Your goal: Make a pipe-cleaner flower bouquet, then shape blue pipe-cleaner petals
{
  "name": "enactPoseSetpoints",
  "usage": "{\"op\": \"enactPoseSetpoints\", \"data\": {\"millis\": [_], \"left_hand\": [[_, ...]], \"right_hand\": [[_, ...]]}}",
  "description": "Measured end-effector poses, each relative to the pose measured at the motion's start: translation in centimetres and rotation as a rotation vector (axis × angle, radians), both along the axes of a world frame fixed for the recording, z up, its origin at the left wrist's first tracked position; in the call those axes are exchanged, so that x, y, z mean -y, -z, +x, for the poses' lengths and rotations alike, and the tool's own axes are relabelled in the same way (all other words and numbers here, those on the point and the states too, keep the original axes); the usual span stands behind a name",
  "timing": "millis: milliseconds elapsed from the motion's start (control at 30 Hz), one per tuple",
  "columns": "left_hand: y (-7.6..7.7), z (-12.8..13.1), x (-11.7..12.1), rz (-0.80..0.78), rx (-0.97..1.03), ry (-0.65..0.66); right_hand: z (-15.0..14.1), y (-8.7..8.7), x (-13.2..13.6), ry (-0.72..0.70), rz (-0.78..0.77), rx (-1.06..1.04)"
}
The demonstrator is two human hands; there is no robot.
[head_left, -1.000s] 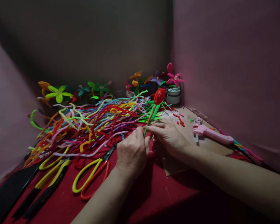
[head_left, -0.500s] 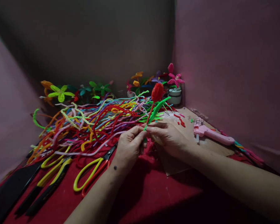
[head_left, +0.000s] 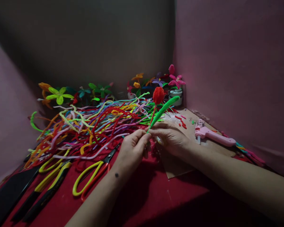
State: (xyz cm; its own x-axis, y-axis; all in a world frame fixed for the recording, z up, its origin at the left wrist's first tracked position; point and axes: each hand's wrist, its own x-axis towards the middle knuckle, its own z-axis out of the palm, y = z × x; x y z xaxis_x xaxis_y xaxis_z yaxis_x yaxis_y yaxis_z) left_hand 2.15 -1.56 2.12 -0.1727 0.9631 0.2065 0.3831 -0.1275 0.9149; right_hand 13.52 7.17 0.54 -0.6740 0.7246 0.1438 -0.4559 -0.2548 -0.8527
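Note:
My left hand (head_left: pixel 132 148) and my right hand (head_left: pixel 170 136) meet at the middle of the red table, both pinched on the base of a pipe-cleaner flower. Its red fuzzy head (head_left: pixel 158 95) stands up on a thin red stem, and a bright green pipe cleaner (head_left: pixel 162 110) slants up to the right beside it. The fingertips of both hands touch where the stem and the green piece join. A large tangle of coloured pipe cleaners (head_left: pixel 94 121) lies just behind my left hand.
Yellow-and-orange scissors (head_left: pixel 92 176) lie left of my left wrist, with other yellow-handled tools (head_left: pixel 49 178) further left. A pink glue gun (head_left: pixel 214 135) rests on brown cardboard (head_left: pixel 177 164) at the right. Finished pipe-cleaner flowers (head_left: pixel 59 94) line the back wall, some in a small pot (head_left: pixel 176 94).
The flower has been raised more upright and the green pipe cleaner now sticks out up and to the right. My left hand turned from fist-down to a pinch at the stem.

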Motion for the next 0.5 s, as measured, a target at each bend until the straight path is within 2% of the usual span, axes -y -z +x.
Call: {"op": "enactPoseSetpoints", "data": {"millis": [100, 133, 200, 267, 333, 400, 500], "left_hand": [[0.8, 0.2, 0.2, 0.195, -0.481, -0.226], [1.0, 0.1, 0.2, 0.221, -0.565, -0.262], [1.3, 0.0, 0.1, 0.216, -0.572, -0.271], [1.1, -0.2, 0.0, 0.161, -0.394, -0.219], [0.6, -0.3, -0.2, 0.067, -0.119, -0.138], [0.1, -0.2, -0.3, -0.011, 0.129, -0.063], [-0.4, -0.2, -0.3, -0.062, 0.369, 0.019]], "right_hand": [[0.0, 0.2, 0.1, 0.106, 0.076, 0.055], [0.0, 0.1, 0.1, 0.121, 0.133, 0.070], [0.1, -0.1, 0.3, 0.130, 0.251, 0.095], [0.2, -0.5, 0.5, 0.104, 0.299, 0.100], [0.3, -0.9, 0.7, 0.054, 0.287, 0.071], [0.4, -1.2, 0.9, -0.018, 0.234, 0.020], [0.3, -1.2, 0.9, -0.089, 0.150, -0.026]]}}
